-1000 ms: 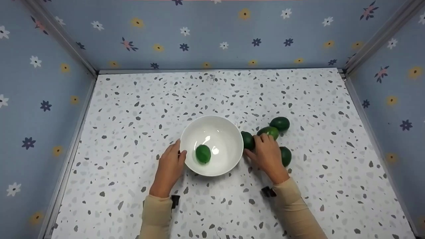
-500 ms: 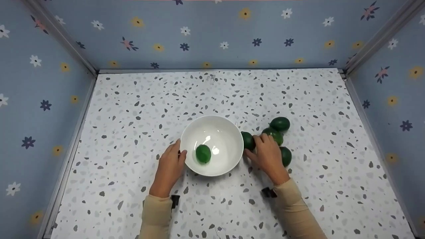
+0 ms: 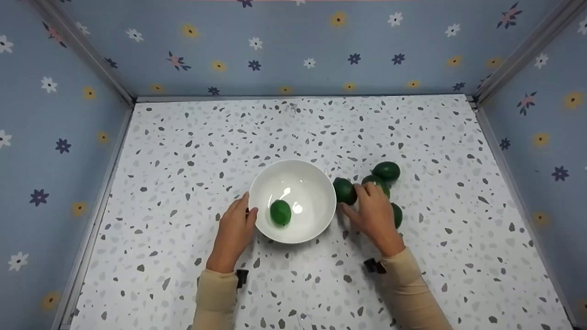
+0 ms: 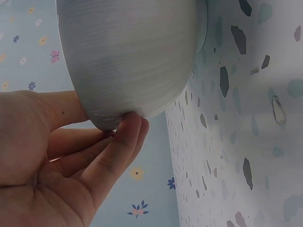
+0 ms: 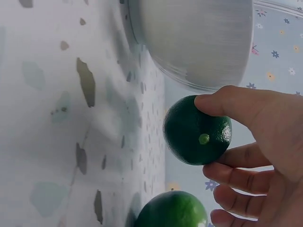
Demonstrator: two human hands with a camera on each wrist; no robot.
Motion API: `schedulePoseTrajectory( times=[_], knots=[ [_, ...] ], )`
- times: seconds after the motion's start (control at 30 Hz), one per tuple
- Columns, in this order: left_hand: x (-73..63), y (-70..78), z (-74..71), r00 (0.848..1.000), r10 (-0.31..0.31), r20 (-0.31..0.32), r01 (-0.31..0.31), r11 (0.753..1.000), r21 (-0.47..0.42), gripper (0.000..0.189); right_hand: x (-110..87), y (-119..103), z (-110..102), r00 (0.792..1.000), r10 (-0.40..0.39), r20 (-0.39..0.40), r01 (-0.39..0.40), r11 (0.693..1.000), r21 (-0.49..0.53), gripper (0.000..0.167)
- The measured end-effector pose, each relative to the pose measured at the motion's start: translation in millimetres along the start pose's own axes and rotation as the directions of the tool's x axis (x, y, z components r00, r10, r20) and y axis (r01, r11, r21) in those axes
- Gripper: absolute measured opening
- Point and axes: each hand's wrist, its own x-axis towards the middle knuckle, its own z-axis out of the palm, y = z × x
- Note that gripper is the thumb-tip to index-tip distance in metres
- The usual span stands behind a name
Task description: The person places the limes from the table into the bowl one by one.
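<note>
A white bowl stands mid-table with one green lime inside. My left hand holds the bowl at its left side; in the left wrist view the thumb goes behind the rim and fingertips press the outer wall. Just right of the bowl, my right hand pinches a dark green lime between thumb and fingers, its pale stem spot facing the right wrist camera. Another lime is partly hidden behind the right hand's fingers.
Two more limes lie near the right hand: one lime farther back, another lime partly covered by the hand. The speckled table is bordered by blue flowered walls at the back and both sides.
The middle lime has rolled a little to the right. My right hand and the lime in it have shifted slightly right; the left hand and bowl stay put.
</note>
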Motion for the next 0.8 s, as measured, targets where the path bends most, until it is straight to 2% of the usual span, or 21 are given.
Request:
schedulePoseTrajectory(
  times=[0.23, 0.53, 0.8],
  knots=[
    [-0.2, 0.5, 0.0, 1.0, -0.018, 0.009, 0.018, 1.0, -0.001, 0.05, 0.6, 2.0, -5.6, 0.995, -0.065, -0.081, 0.065, 0.998, -0.002, 0.053],
    [0.6, 0.9, -0.4, 1.0, -0.027, 0.009, 0.027, 1.0, 0.003, 0.051, 5.1, 0.6, -22.4, 0.995, -0.029, -0.094, 0.031, 0.999, 0.02, 0.054],
    [-0.6, 0.1, 0.9, 1.0, -0.003, -0.008, 0.003, 1.0, 0.003, 0.05, 4.2, -2.2, -32.7, 0.986, -0.054, -0.16, 0.061, 0.997, 0.042, 0.054]
  ],
)
